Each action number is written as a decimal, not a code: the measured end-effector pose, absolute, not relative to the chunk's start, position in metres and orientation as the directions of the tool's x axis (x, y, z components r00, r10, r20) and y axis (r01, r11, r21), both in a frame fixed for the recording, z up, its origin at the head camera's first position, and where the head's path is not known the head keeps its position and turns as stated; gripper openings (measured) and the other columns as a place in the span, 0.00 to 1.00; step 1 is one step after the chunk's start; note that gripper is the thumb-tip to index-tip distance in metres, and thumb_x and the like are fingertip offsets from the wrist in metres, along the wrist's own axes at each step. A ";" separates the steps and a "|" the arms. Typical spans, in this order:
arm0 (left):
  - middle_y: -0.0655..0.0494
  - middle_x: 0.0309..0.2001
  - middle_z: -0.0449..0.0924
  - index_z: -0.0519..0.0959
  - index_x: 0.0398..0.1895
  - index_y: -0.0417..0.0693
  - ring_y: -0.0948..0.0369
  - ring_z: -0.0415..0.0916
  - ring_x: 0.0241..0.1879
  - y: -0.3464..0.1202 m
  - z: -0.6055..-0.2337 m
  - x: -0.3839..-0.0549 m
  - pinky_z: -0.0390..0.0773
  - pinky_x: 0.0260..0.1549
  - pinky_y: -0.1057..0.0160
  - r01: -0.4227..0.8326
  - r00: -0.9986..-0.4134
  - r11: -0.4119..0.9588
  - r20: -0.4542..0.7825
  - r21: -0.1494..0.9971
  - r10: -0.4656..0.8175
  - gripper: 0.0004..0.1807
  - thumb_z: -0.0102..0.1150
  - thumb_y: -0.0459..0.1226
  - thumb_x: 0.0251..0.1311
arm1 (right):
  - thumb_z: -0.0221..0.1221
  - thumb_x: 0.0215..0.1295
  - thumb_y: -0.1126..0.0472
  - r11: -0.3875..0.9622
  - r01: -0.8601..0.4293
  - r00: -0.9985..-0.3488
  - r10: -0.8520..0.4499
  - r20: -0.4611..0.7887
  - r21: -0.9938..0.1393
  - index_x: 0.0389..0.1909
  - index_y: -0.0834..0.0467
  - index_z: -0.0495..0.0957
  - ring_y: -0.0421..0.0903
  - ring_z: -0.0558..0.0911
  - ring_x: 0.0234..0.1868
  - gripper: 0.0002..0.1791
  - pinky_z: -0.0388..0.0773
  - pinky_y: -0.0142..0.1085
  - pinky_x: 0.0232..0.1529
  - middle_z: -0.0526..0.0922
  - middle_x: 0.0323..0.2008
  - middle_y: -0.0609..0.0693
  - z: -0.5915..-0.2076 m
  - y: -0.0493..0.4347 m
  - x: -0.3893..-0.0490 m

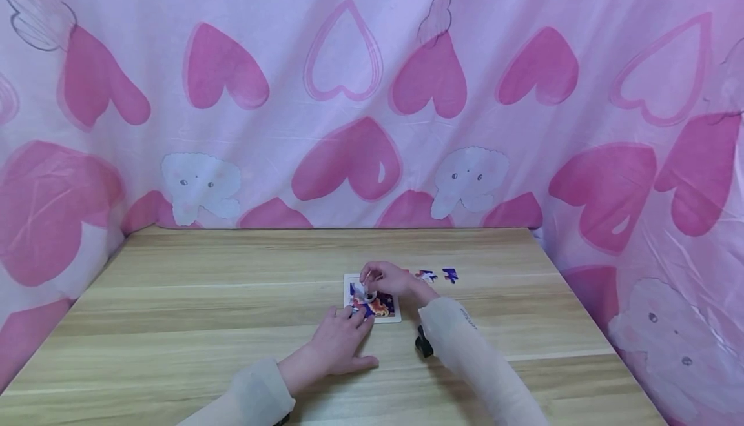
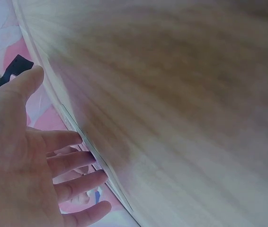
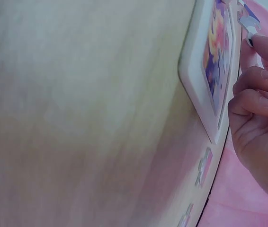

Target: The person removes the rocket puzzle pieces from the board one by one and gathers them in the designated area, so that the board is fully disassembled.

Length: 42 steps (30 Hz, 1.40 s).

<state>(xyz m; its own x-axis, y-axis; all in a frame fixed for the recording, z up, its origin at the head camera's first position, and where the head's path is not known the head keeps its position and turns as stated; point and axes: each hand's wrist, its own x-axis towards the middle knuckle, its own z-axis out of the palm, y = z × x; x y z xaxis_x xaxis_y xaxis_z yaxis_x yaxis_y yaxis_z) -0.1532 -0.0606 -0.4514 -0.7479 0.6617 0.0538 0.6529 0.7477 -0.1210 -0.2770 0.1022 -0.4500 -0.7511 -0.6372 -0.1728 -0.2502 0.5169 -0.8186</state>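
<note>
A jigsaw puzzle in a white frame [image 1: 395, 317] lies on the table, with a colourful picture partly filled in. My right hand [image 1: 386, 279] is over its far part and pinches a puzzle piece [image 3: 250, 23] between thumb and fingers. Much of that piece is covered by the fingers in the head view. The left hand [image 1: 343, 341] rests with spread fingers on the puzzle's near left edge, its thumb out over the wood. In the left wrist view, the fingertips [image 2: 103, 177] touch the frame's edge.
Right of the frame lie loose puzzle pieces, one white and red piece [image 1: 427, 276] and one purple piece [image 1: 450, 275]. A black strap part [image 1: 423, 342] sticks out by the right sleeve. A pink heart-print curtain [image 1: 349, 155] borders the wooden table [image 1: 232, 271].
</note>
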 end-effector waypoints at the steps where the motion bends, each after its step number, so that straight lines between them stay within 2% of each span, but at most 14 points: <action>1: 0.49 0.56 0.67 0.69 0.58 0.49 0.50 0.64 0.53 -0.061 -0.451 -0.153 0.66 0.44 0.47 0.651 -0.749 0.749 0.052 -0.121 0.660 0.43 0.39 0.69 0.48 | 0.51 0.61 0.67 0.514 -0.249 -0.755 -0.634 -0.169 -0.821 0.37 0.54 0.73 0.44 0.74 0.36 0.06 0.71 0.37 0.38 0.75 0.34 0.48 -0.449 0.103 -0.277; 9: 0.49 0.57 0.67 0.68 0.58 0.50 0.50 0.64 0.53 -0.061 -0.451 -0.154 0.65 0.45 0.47 0.645 -0.758 0.756 0.034 -0.112 0.652 0.43 0.39 0.69 0.48 | 0.50 0.60 0.70 0.466 -0.249 -0.761 -0.637 -0.127 -0.849 0.37 0.59 0.72 0.45 0.73 0.36 0.07 0.70 0.37 0.39 0.74 0.33 0.51 -0.447 0.120 -0.276; 23: 0.48 0.57 0.65 0.67 0.59 0.49 0.48 0.62 0.55 -0.062 -0.450 -0.153 0.63 0.48 0.44 0.642 -0.764 0.763 0.014 -0.080 0.645 0.43 0.39 0.69 0.48 | 0.52 0.54 0.72 0.485 -0.218 -0.798 -0.588 -0.131 -0.847 0.37 0.61 0.72 0.47 0.71 0.35 0.09 0.70 0.39 0.38 0.73 0.32 0.51 -0.439 0.162 -0.268; 32: 0.48 0.57 0.66 0.67 0.59 0.50 0.48 0.62 0.55 -0.062 -0.449 -0.153 0.62 0.48 0.44 0.642 -0.765 0.763 0.010 -0.082 0.645 0.43 0.39 0.69 0.48 | 0.50 0.56 0.74 0.481 -0.205 -0.790 -0.596 -0.147 -0.852 0.38 0.69 0.71 0.50 0.71 0.37 0.08 0.70 0.44 0.41 0.73 0.35 0.60 -0.416 0.178 -0.253; 36: 0.48 0.58 0.65 0.67 0.59 0.50 0.48 0.62 0.55 -0.062 -0.449 -0.153 0.62 0.48 0.44 0.641 -0.766 0.764 0.005 -0.075 0.643 0.43 0.39 0.69 0.48 | 0.50 0.56 0.73 0.505 -0.188 -0.796 -0.580 -0.171 -0.842 0.38 0.67 0.71 0.49 0.69 0.34 0.08 0.69 0.47 0.40 0.73 0.34 0.59 -0.427 0.188 -0.257; 42: 0.49 0.58 0.65 0.67 0.59 0.50 0.49 0.63 0.55 -0.062 -0.449 -0.153 0.63 0.47 0.45 0.643 -0.764 0.762 0.004 -0.079 0.645 0.43 0.39 0.69 0.48 | 0.51 0.57 0.71 0.528 -0.153 -0.800 -0.563 -0.209 -0.835 0.38 0.63 0.71 0.48 0.69 0.30 0.08 0.69 0.39 0.32 0.73 0.31 0.54 -0.449 0.197 -0.266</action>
<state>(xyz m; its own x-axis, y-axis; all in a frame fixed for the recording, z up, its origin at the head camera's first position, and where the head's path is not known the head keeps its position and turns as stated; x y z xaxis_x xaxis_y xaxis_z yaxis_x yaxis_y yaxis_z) -0.1534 -0.0620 -0.4493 -0.7643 0.6449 0.0037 0.6427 0.7621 -0.0785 -0.2660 0.1975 -0.4488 -0.7995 -0.5630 -0.2094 -0.1533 0.5283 -0.8351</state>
